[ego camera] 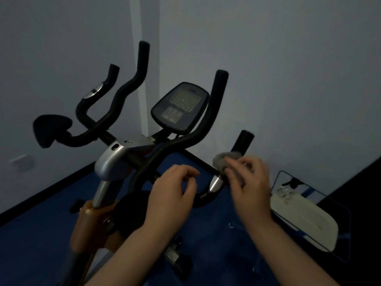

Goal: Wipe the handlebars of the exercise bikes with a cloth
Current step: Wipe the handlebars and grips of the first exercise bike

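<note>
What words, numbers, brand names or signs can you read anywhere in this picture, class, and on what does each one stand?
No text can be read.
Console of the exercise bike: its screen and keypad show only faint marks, too blurred and dim to read.
Wall plate low on the wall: no marking can be made out.
Grey cloth, gripped by the right hand: no label shows.

A single head-worn wide-angle view looks forward and steeply down, close above an exercise bike's handlebars at frame centre. Both forearms enter from the bottom edge; walls fill the upper frame.
</note>
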